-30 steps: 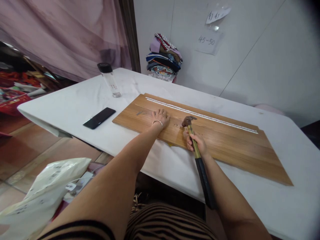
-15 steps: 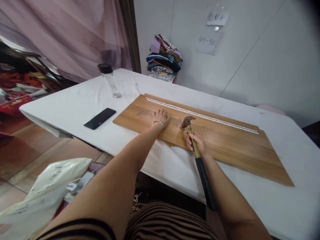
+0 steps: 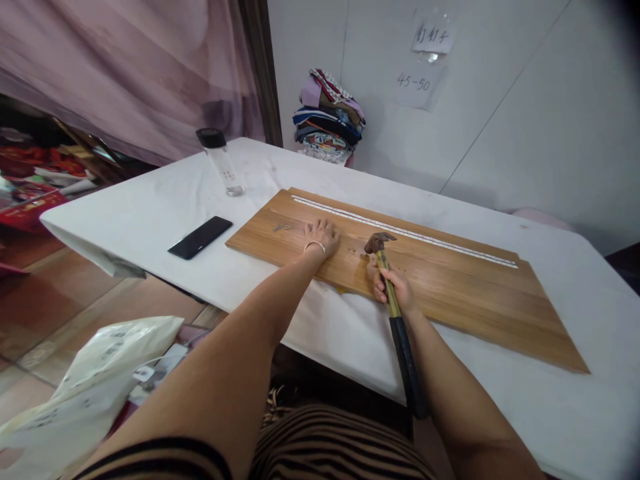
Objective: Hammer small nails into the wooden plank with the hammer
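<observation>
My left hand lies flat on a wooden board, fingers spread. To its left on the board is a small group of nails. My right hand is wrapped round the upper handle of a claw hammer, just below its rusty head, with the black grip hanging back toward me. The hammer head is over the board, to the right of my left hand. Small dark marks, too tiny to make out, show on the wood near the head. Two white measuring strips run along the board's far side.
The board rests on a white-covered table. A black phone and a clear bottle with a black lid stand to the left. Folded clothes are piled by the wall. A pale plastic bag is at the lower left.
The hammer has shifted very slightly, its head tilting a little to the right. My left hand stays in the same place on the board.
</observation>
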`<state>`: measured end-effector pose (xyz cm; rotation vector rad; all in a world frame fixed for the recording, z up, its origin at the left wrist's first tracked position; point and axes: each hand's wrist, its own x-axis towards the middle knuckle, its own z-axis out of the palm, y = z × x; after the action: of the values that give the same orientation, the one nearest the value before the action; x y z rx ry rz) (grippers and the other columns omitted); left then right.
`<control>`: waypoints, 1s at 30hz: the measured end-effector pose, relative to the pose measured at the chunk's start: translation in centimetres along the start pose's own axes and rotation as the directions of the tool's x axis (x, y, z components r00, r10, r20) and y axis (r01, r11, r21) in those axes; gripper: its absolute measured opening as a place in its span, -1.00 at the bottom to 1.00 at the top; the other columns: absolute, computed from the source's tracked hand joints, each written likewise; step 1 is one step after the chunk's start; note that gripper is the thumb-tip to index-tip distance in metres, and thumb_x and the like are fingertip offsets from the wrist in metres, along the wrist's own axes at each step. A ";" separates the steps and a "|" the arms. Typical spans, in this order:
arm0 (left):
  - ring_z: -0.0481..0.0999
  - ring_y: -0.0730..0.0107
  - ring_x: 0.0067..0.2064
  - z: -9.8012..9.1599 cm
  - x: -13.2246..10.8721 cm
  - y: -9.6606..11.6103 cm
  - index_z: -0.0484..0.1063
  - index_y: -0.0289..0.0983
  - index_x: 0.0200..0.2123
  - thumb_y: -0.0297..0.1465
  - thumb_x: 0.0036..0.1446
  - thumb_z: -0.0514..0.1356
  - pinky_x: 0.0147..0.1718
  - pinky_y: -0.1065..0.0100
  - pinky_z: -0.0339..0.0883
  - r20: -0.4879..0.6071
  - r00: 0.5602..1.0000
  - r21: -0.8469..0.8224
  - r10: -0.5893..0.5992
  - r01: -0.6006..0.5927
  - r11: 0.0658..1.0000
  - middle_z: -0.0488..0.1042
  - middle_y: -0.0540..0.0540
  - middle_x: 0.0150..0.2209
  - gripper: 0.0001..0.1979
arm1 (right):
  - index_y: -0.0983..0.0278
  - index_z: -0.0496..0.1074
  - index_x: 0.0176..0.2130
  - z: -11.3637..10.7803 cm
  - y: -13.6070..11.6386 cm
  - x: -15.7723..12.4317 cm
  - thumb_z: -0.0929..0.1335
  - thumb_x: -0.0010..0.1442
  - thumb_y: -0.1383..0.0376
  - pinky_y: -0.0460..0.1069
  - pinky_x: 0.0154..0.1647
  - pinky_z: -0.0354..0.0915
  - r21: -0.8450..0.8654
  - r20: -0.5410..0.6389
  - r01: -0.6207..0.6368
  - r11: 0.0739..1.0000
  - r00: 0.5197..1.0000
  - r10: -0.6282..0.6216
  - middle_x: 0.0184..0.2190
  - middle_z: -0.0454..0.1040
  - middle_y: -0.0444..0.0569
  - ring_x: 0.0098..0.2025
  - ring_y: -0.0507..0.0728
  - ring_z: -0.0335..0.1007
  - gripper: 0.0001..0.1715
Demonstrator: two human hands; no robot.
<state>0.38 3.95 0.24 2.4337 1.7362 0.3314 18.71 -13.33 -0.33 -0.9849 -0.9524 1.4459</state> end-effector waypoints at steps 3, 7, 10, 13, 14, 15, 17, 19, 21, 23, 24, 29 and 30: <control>0.29 -0.01 0.37 0.0 0.0 0.0 0.50 -0.14 0.14 -0.20 0.43 -0.06 0.33 -0.08 0.10 0.003 1.000 0.002 0.003 -0.003 1.000 0.46 -0.23 0.30 -0.57 | 0.17 0.30 -0.10 0.0 0.0 0.1 0.45 0.16 -0.02 -0.10 -0.73 -0.04 -0.006 0.005 -0.015 1.000 1.000 0.015 -0.64 0.29 -0.37 -0.77 -0.04 0.09 -0.53; 0.29 -0.02 0.37 0.0 0.0 0.0 0.50 -0.15 0.14 -0.20 0.43 -0.06 0.32 -0.08 0.12 0.003 1.000 0.001 0.005 -0.005 1.000 0.47 -0.25 0.29 -0.57 | 0.18 0.31 -0.09 0.0 0.1 0.1 0.46 0.15 -0.02 -0.10 -0.73 -0.04 -0.008 0.004 -0.027 1.000 1.000 0.027 -0.64 0.29 -0.37 -0.78 -0.04 0.08 -0.52; 0.30 -0.01 0.37 0.0 0.0 0.0 0.51 -0.13 0.15 -0.21 0.43 -0.07 0.32 -0.08 0.11 -0.001 1.000 -0.001 -0.004 0.004 1.000 0.47 -0.23 0.29 -0.56 | 0.18 0.32 -0.07 0.0 0.1 0.1 0.45 0.17 0.00 -0.09 -0.73 -0.03 -0.008 -0.010 0.000 1.000 1.000 0.000 -0.64 0.29 -0.36 -0.77 -0.03 0.10 -0.53; 0.30 0.00 0.38 -0.1 -0.1 0.0 0.50 -0.12 0.16 -0.21 0.44 -0.07 0.34 -0.08 0.10 0.005 1.000 0.001 -0.005 0.005 1.000 0.46 -0.21 0.31 -0.57 | 0.19 0.31 -0.08 0.0 0.1 0.1 0.44 0.18 0.00 -0.10 -0.73 -0.03 -0.014 0.000 -0.004 1.000 1.000 0.004 -0.64 0.30 -0.36 -0.77 -0.04 0.10 -0.54; 0.29 0.00 0.38 -0.1 -0.1 0.0 0.49 -0.12 0.16 -0.21 0.44 -0.06 0.34 -0.08 0.10 0.005 1.000 0.000 -0.002 0.002 1.000 0.46 -0.20 0.31 -0.57 | 0.18 0.31 -0.08 0.0 0.1 0.1 0.44 0.18 0.00 -0.10 -0.73 -0.03 -0.014 0.008 -0.011 1.000 1.000 0.011 -0.64 0.30 -0.36 -0.77 -0.04 0.10 -0.55; 0.29 0.00 0.38 -0.1 -0.1 0.0 0.49 -0.12 0.16 -0.21 0.44 -0.06 0.34 -0.07 0.10 0.006 1.000 -0.001 0.001 -0.001 1.000 0.46 -0.20 0.31 -0.57 | 0.18 0.31 -0.08 0.0 0.1 0.1 0.45 0.18 0.00 -0.10 -0.72 -0.03 -0.012 0.014 -0.016 1.000 1.000 0.016 -0.64 0.30 -0.36 -0.77 -0.04 0.09 -0.55; 0.29 -0.01 0.38 -0.1 0.0 0.0 0.50 -0.12 0.15 -0.21 0.43 -0.05 0.34 -0.08 0.10 0.003 1.000 -0.003 0.003 -0.003 1.000 0.47 -0.21 0.30 -0.57 | 0.17 0.31 -0.08 0.0 0.1 0.0 0.45 0.18 -0.01 -0.11 -0.72 -0.03 -0.006 0.017 -0.011 1.000 1.000 0.011 -0.64 0.29 -0.37 -0.77 -0.04 0.10 -0.54; 0.29 -0.01 0.38 0.0 0.0 0.0 0.51 -0.13 0.14 -0.21 0.43 -0.06 0.34 -0.09 0.10 -0.001 1.000 -0.005 0.001 -0.001 1.000 0.47 -0.22 0.29 -0.58 | 0.17 0.31 -0.07 0.0 0.1 -0.1 0.45 0.18 0.00 -0.11 -0.72 -0.02 -0.004 0.002 0.006 1.000 1.000 -0.006 -0.64 0.29 -0.37 -0.77 -0.04 0.11 -0.54; 0.30 -0.01 0.37 0.1 0.0 0.0 0.51 -0.14 0.12 -0.21 0.44 -0.06 0.34 -0.10 0.10 -0.002 1.000 -0.005 0.000 0.000 1.000 0.48 -0.23 0.28 -0.57 | 0.18 0.32 -0.07 0.0 0.0 -0.1 0.45 0.18 0.01 -0.10 -0.71 -0.01 -0.008 -0.011 0.008 1.000 1.000 -0.008 -0.64 0.30 -0.36 -0.77 -0.04 0.12 -0.55; 0.31 -0.02 0.36 0.2 0.1 0.0 0.51 -0.16 0.12 -0.20 0.43 -0.06 0.34 -0.10 0.11 -0.002 1.000 -0.005 0.005 -0.005 1.000 0.48 -0.24 0.28 -0.57 | 0.18 0.32 -0.08 -0.1 0.0 0.0 0.45 0.17 0.00 -0.10 -0.72 -0.01 -0.012 0.001 -0.014 1.000 1.000 0.014 -0.64 0.30 -0.37 -0.77 -0.04 0.11 -0.54; 0.31 -0.02 0.36 0.2 0.1 0.0 0.51 -0.17 0.12 -0.19 0.43 -0.06 0.33 -0.09 0.11 -0.001 1.000 -0.005 0.009 -0.009 1.000 0.48 -0.25 0.27 -0.56 | 0.18 0.32 -0.08 -0.1 0.1 0.0 0.46 0.17 0.00 -0.10 -0.72 -0.02 -0.012 0.012 -0.026 1.000 1.000 0.026 -0.64 0.30 -0.37 -0.77 -0.04 0.10 -0.54; 0.29 0.00 0.37 -0.1 0.0 0.1 0.51 -0.15 0.13 -0.20 0.44 -0.06 0.34 -0.09 0.12 0.008 1.000 0.003 0.001 -0.001 1.000 0.46 -0.22 0.30 -0.57 | 0.19 0.32 -0.07 -0.1 0.1 0.0 0.44 0.18 0.01 -0.09 -0.72 -0.01 -0.014 -0.013 0.004 1.000 1.000 -0.004 -0.64 0.30 -0.36 -0.77 -0.03 0.11 -0.54; 0.29 0.00 0.38 -0.1 -0.1 0.1 0.50 -0.14 0.14 -0.21 0.43 -0.06 0.34 -0.09 0.11 0.010 1.000 0.004 -0.002 0.002 1.000 0.46 -0.22 0.31 -0.58 | 0.19 0.32 -0.07 0.0 0.1 0.0 0.44 0.18 0.01 -0.09 -0.72 -0.01 -0.018 -0.018 0.010 1.000 1.000 -0.010 -0.64 0.30 -0.36 -0.77 -0.03 0.11 -0.55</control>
<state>0.41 3.85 0.39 2.4324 1.7369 0.3155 18.71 -13.36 -0.42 -1.0038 -0.9573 1.4201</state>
